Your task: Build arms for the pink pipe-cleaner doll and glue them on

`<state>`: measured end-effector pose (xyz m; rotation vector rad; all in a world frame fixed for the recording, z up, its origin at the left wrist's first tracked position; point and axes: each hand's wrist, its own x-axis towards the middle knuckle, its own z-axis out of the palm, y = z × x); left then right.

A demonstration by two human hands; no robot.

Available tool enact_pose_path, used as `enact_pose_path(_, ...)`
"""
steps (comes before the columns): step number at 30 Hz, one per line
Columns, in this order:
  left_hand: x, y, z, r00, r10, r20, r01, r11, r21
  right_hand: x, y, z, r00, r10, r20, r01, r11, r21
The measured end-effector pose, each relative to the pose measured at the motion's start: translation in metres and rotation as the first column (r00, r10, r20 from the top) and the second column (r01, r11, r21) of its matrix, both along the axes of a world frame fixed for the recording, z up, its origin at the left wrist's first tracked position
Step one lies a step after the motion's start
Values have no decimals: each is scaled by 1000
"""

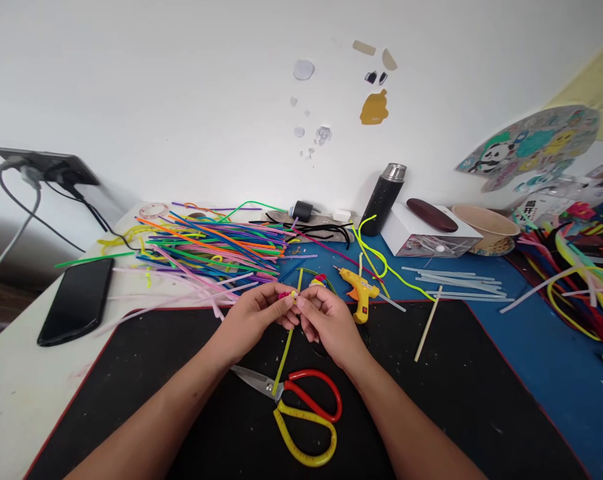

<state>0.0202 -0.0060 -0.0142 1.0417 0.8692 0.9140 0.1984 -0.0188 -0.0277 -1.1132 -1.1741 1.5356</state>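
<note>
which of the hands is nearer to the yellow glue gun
Right. The right hand is just left of the yellow glue gun, close to its handle; the left hand is farther left, with the right hand between it and the gun.

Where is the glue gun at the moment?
In the head view, the yellow glue gun lies just right of the right hand, at the far edge of the mat, with the black flask behind it.

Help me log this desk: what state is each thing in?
Left hand, right hand: fingertips closed on small pink-and-yellow piece.
Scissors: lying flat, blades apparently shut.
Glue gun: on its side; power unclear.
Phone: face up, screen dark.
Flask: standing, capped.
Wall socket: plugs inserted.
Drawer box: looks shut.
</note>
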Motion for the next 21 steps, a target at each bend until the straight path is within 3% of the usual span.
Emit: enact_pose_path(21, -1, 2, -6, 1000, 8, 30, -8, 1000, -9, 0, 0, 1, 1000, 21, 9, -21, 1000, -5)
